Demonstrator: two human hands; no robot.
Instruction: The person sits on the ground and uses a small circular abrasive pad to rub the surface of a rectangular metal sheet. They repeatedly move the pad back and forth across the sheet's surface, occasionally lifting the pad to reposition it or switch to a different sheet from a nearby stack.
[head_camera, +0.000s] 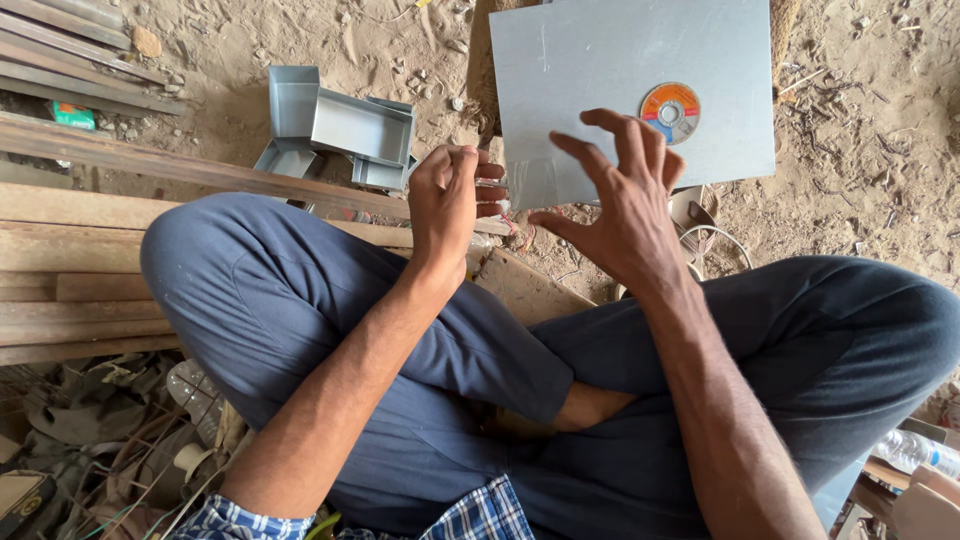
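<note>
I sit cross-legged on sandy ground in dark blue trousers. My left hand (450, 200) hovers above my left knee with its fingers curled into a loose fist; I cannot make out anything inside it. My right hand (625, 205) is beside it, fingers spread wide and holding nothing, over the near edge of a flat grey metal sheet (590, 70). An orange and blue cutting disc (670, 111) lies on that sheet, just beyond my right fingertips.
Folded grey sheet-metal boxes (345, 125) lie on the sand at the upper left. Long wooden planks (90, 240) are stacked on the left. A white cable (722, 240) lies by my right knee. A plastic bottle (915, 450) sits at the lower right, scrap clutter (100, 430) at the lower left.
</note>
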